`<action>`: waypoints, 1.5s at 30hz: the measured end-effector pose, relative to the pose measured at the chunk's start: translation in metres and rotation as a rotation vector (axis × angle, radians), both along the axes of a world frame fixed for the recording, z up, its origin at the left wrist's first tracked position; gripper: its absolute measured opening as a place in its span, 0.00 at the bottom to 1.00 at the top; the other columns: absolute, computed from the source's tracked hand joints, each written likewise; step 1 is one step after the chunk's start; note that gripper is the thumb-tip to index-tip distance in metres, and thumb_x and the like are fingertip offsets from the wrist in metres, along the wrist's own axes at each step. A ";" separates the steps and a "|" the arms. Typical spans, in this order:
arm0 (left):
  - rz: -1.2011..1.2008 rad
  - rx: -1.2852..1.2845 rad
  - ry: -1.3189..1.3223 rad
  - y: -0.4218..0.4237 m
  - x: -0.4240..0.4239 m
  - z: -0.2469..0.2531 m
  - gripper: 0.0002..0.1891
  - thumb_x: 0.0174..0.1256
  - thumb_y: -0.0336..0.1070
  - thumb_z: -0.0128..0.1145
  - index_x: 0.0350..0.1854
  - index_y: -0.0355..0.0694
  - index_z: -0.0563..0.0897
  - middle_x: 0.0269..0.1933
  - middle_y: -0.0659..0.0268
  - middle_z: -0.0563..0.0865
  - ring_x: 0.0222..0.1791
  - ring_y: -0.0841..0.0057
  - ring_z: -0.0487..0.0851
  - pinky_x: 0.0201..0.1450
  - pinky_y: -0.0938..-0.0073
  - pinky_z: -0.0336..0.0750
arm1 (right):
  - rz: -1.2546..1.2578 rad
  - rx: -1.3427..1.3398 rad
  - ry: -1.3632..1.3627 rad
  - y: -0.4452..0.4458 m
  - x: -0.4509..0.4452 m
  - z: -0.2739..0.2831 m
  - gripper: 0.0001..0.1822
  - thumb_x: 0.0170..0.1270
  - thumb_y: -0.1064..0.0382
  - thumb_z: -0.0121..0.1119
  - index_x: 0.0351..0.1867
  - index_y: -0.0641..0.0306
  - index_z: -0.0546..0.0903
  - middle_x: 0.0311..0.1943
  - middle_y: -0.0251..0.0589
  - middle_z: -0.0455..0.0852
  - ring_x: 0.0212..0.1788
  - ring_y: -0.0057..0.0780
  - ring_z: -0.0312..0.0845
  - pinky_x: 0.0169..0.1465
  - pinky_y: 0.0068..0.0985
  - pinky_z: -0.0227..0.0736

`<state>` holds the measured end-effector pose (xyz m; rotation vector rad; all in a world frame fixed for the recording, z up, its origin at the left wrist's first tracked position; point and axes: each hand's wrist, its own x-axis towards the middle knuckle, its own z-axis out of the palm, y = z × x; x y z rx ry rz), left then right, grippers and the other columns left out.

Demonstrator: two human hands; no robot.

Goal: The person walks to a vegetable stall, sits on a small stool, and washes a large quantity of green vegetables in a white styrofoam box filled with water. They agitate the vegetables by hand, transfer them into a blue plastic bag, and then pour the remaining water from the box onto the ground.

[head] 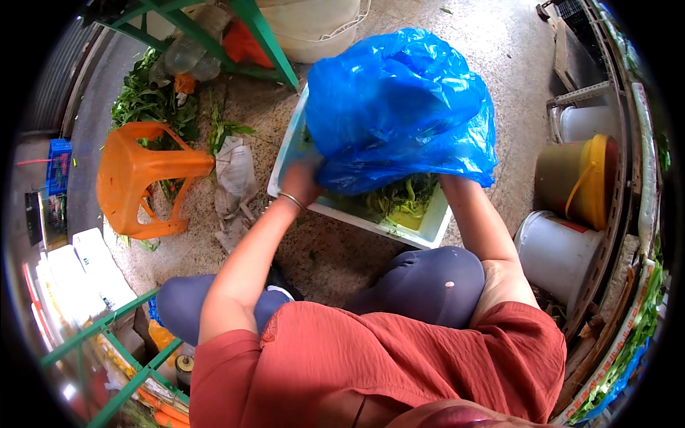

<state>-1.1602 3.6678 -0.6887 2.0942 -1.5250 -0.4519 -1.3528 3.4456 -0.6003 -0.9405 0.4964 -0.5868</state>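
A large blue plastic bag (396, 107) balloons over a white foam box (440, 227) on the floor before me. At the bag's lower left edge, my left hand (302, 179), blurred, has the plastic bunched at its fingers; a bangle circles that wrist. My right forearm reaches up to the bag's lower right edge. The plastic hides my right hand, so its grip does not show. Wet, wilted-looking leafy greens (406, 195) lie in yellowish water at the near end of the box, and the bag covers much of the rest.
Left of the box stand an orange plastic stool (147, 166) and crumpled paper sacking (234, 171). Greens (155, 91) are heaped behind the stool near a green metal frame (262, 37). A white bucket (310, 27) stands beyond; yellow (572, 179) and white buckets (556, 254) line the right-hand rack.
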 end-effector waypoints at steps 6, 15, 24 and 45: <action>-0.103 0.461 0.260 0.022 -0.040 -0.026 0.13 0.48 0.28 0.54 0.39 0.36 0.83 0.38 0.45 0.84 0.43 0.49 0.81 0.47 0.56 0.75 | -0.228 0.093 -0.115 -0.003 -0.026 -0.012 0.26 0.54 0.61 0.57 0.56 0.65 0.72 0.49 0.43 0.80 0.51 0.35 0.76 0.60 0.38 0.68; -0.213 0.242 0.900 -0.006 -0.020 0.037 0.12 0.49 0.20 0.43 0.31 0.34 0.81 0.31 0.61 0.84 0.34 0.76 0.80 0.43 0.72 0.75 | -0.408 0.228 -0.275 -0.059 0.009 -0.041 0.22 0.59 0.61 0.51 0.55 0.66 0.72 0.49 0.45 0.80 0.50 0.38 0.77 0.60 0.41 0.68; 0.047 -0.143 1.295 -0.019 -0.003 0.115 0.24 0.52 0.18 0.40 0.55 0.33 0.73 0.44 0.67 0.82 0.40 0.84 0.78 0.48 0.81 0.74 | -0.426 0.378 -0.125 -0.120 0.054 -0.066 0.19 0.65 0.60 0.45 0.54 0.67 0.73 0.49 0.46 0.80 0.49 0.40 0.78 0.60 0.45 0.68; 0.039 -0.141 1.285 -0.012 0.017 0.097 0.24 0.54 0.18 0.41 0.55 0.36 0.74 0.45 0.69 0.81 0.42 0.85 0.77 0.51 0.80 0.73 | -0.037 0.418 0.230 0.052 -0.016 -0.129 0.41 0.52 0.28 0.58 0.63 0.48 0.68 0.60 0.37 0.73 0.63 0.35 0.65 0.65 0.47 0.54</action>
